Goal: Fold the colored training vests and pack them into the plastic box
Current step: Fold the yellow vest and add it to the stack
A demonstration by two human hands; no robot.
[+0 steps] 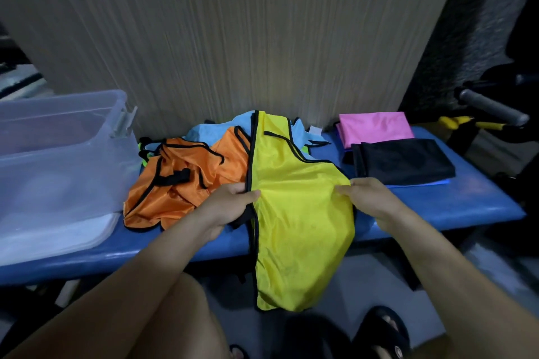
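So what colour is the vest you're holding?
Yellow with black trim, seen in the head view.

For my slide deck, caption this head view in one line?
Both hands grip a yellow vest draped over a blue bench.

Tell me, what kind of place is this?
Probably a sports storage or gym room: colored training vests piled on a padded blue bench, a plastic box, and what looks like exercise equipment beside it.

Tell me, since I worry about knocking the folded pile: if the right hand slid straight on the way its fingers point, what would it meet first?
The right hand points left across the yellow vest, away from the folded pile. It would probably meet the left hand first, gripping the vest's opposite edge.
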